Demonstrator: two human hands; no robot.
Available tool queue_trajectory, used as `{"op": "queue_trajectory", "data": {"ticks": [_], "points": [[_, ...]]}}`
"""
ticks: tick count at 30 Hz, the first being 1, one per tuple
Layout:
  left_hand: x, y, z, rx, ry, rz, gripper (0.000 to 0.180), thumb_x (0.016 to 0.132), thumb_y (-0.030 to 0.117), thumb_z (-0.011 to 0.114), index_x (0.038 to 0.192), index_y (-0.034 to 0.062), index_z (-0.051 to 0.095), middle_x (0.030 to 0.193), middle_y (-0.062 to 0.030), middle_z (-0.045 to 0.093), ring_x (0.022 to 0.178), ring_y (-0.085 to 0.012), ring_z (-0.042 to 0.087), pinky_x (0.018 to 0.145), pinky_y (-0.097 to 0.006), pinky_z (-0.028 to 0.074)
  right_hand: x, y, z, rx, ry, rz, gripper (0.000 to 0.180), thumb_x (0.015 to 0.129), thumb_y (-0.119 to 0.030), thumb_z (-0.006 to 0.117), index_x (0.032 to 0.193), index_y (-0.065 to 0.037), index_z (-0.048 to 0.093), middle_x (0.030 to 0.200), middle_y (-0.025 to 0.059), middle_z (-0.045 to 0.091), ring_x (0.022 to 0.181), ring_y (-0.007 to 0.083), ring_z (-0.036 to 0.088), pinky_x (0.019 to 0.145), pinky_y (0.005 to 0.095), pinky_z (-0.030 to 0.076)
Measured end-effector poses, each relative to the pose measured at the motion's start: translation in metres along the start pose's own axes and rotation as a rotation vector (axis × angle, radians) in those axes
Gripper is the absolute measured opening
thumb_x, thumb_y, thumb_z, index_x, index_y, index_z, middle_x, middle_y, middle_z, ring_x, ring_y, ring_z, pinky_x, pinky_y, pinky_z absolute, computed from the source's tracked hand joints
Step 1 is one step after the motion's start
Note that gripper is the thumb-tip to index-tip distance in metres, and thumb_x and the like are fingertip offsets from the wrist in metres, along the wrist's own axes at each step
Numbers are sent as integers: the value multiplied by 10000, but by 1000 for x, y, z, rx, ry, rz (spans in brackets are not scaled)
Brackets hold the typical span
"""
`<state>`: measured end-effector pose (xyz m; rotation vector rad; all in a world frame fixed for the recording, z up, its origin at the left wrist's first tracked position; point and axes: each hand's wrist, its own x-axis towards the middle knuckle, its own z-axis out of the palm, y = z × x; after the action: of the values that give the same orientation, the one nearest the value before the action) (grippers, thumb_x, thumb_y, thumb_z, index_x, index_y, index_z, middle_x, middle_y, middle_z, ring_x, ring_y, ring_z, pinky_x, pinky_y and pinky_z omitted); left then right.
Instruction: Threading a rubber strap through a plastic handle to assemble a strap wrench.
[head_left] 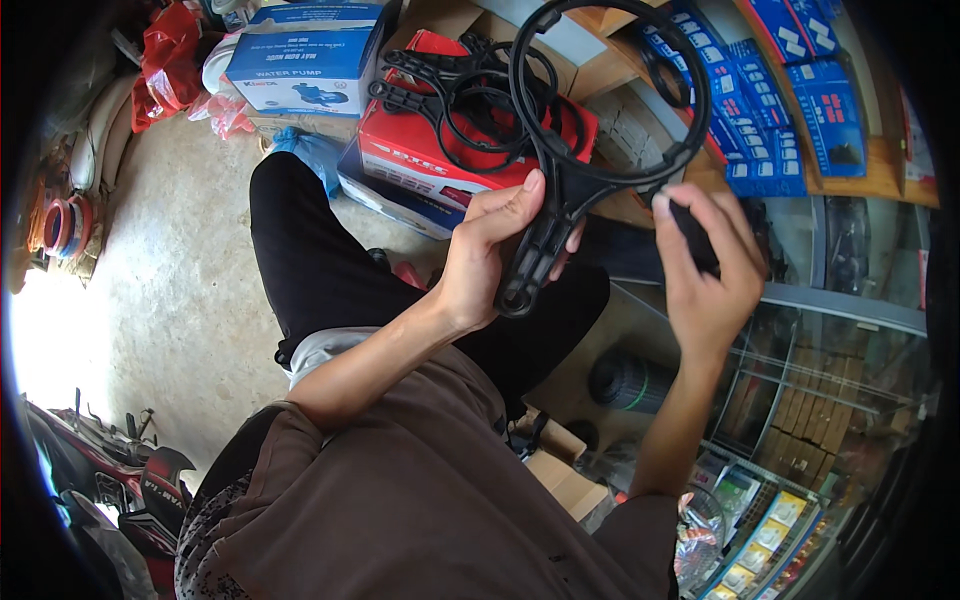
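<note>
My left hand (495, 235) is wrapped round the handle of a black plastic filter housing wrench (600, 178), with its big ring tilted up and away from me. A second black ring shows just behind it. My right hand (712, 255) is raised beside the lower right of the ring, fingers curled and thumb tip close to the rim. Something dark lies within its fingers, and I cannot make out what it is. Several more black ring wrenches (470, 100) are heaped on a red box (400, 145) ahead of me.
A blue and white pump box (300, 65) stands at the far left of the red box. Blue blister cards (750, 130) lie on the wooden counter at the right. A glass display case (800, 370) is beside my right arm. A motorbike (140, 490) stands at the lower left.
</note>
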<state>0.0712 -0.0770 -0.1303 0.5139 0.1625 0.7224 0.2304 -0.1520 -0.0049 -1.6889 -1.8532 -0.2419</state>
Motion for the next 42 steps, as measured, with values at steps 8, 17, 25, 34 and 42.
{"op": "queue_trajectory", "data": {"ticks": [8, 17, 25, 34, 42], "points": [[3, -1, -2, -177, -59, -1, 579, 1112, 501, 349, 1191, -10, 611, 857, -111, 620, 662, -186, 572, 633, -290, 450, -11, -15, 9, 207, 24, 101, 283, 859, 35, 823, 1115, 24, 704, 1006, 101, 725, 913, 190, 683, 846, 298, 526], [3, -1, 0, -173, 6, -50, 598, 1081, 512, 377, 1108, -21, 648, 881, -129, 667, 717, -207, 597, 673, -309, 472, -24, -22, 25, 348, -53, 206, 228, 912, -29, 793, 1134, 6, 755, 1033, 107, 708, 913, 229, 677, 810, 323, 529], [0, -6, -3, -204, -77, -41, 420, 1114, 342, 435, 1116, -3, 675, 926, -88, 677, 757, -148, 608, 720, -284, 490, -11, -22, 28, 91, -62, -27, 204, 918, -34, 771, 1099, -9, 683, 993, 121, 695, 907, 311, 672, 810, 406, 532], [3, -2, 5, -192, -5, -114, 417, 1120, 375, 461, 1071, 10, 657, 885, -67, 652, 688, -132, 610, 542, -272, 493, 5, -24, 14, 102, -193, 12, 233, 907, 25, 750, 1128, 3, 680, 1015, 142, 714, 889, 306, 678, 793, 398, 535], [7, -2, 4, -121, 3, -132, 445, 1112, 364, 419, 978, 4, 644, 726, -88, 586, 511, -164, 549, 466, -286, 460, 13, -19, 20, 21, -332, -69, 205, 909, 3, 748, 1096, 7, 664, 931, 139, 685, 850, 338, 663, 763, 436, 517]]}}
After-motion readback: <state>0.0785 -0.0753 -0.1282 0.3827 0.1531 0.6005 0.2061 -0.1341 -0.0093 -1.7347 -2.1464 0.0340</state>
